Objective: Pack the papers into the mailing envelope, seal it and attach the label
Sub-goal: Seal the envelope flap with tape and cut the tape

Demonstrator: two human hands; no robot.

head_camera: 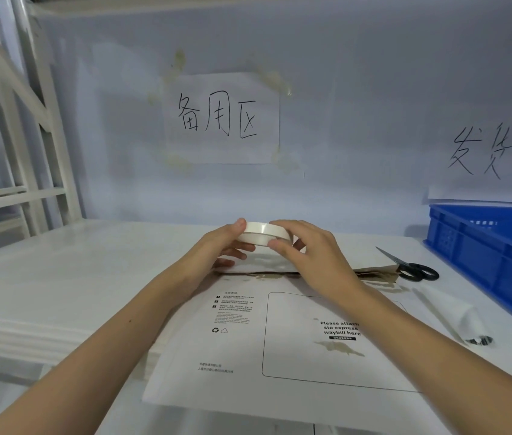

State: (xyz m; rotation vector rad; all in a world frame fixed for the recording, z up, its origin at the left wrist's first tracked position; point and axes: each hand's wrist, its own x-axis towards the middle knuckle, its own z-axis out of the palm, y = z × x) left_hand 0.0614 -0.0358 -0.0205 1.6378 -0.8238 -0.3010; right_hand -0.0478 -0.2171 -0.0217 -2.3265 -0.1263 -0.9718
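Note:
A white mailing envelope (236,350) lies flat on the white table, printed side up, with a framed waybill area. Its far end shows a brown inner edge (267,274) under my hands. Both hands hold a white roll of tape (262,234) just above that far end. My left hand (223,246) grips the roll's left side with the thumb on top. On the right side, my right hand (308,252) has its fingers curled over the rim and its thumb against the front face. The papers are not visible.
Black-handled scissors (411,269) lie to the right beside a brown strip. A folded white sheet (452,315) lies near them. A blue plastic crate (493,255) stands at the far right. White shelving (13,152) is at the left, with handwritten signs on the back wall.

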